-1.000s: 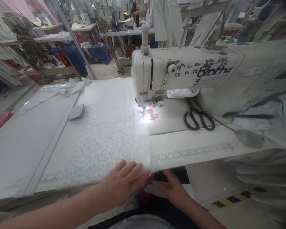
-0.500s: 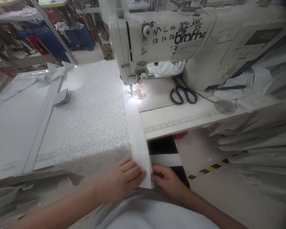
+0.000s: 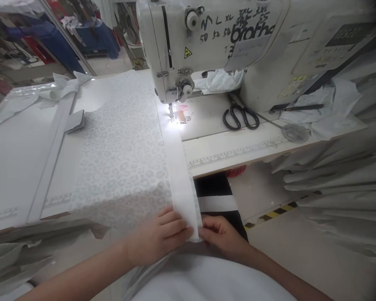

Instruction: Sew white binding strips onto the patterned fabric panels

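Observation:
A pale leopard-print fabric lies over the table's front edge, with a plain white strip along its right side. The strip runs up to the lit needle area of the sewing machine. Near the strip's lower end, my left hand has its fingers closed on the fabric and strip from the left. Thumb and fingers of my right hand pinch the right edge of the strip and the fabric under it.
Black-handled scissors lie right of the needle, near a round translucent object and crumpled fabric. A folded grey piece rests left on the table. A printed ruler runs along the front edge.
The machine and table sit slightly higher in the view. More of the patterned fabric's edge shows beside the strip near my right hand. Both hands keep their hold.

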The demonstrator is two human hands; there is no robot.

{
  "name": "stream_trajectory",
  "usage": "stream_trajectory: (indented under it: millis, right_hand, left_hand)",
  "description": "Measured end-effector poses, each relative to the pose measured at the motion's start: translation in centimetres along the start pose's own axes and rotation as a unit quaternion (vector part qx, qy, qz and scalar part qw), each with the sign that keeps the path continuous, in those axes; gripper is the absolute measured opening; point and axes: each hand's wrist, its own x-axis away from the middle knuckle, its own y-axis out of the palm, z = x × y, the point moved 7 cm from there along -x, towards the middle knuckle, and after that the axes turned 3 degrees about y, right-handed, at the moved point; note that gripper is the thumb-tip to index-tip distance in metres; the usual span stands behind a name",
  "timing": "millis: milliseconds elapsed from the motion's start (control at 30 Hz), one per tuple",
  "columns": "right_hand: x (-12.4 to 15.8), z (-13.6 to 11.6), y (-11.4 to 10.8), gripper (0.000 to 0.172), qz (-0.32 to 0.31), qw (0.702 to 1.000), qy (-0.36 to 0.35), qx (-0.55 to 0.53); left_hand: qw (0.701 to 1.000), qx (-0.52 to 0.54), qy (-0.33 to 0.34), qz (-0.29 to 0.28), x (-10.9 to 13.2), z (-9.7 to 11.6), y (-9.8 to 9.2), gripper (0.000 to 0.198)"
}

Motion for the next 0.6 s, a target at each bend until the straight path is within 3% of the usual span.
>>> stream_trajectory:
  millis: [233,467,533,600]
  right_hand:
    - [0.0,-0.3,0.1,0.033,-0.019,1.0,-0.008,-0.012]
    - [-0.1,0.4,0.4,0.033,-0.039,0.999,0.021,-0.029]
    - [0.3,-0.3,-0.2,0.029,-0.012,0.999,-0.021,0.042]
    - [1.2,-2.7,-1.0,0.017,0.06,0.97,-0.144,0.186]
  left_hand:
    - [1.0,0.008,-0.006,0.006,0.5,0.1,0.4,0.022]
    - [0.998,-0.067,-0.015,0.008,1.3,0.6,1.1,0.019]
    - [0.999,-0.051,-0.017,0.004,1.4,0.7,1.2,0.021]
    - [0.999,-0.022,-0.025,0.007,1.3,0.7,1.1,0.022]
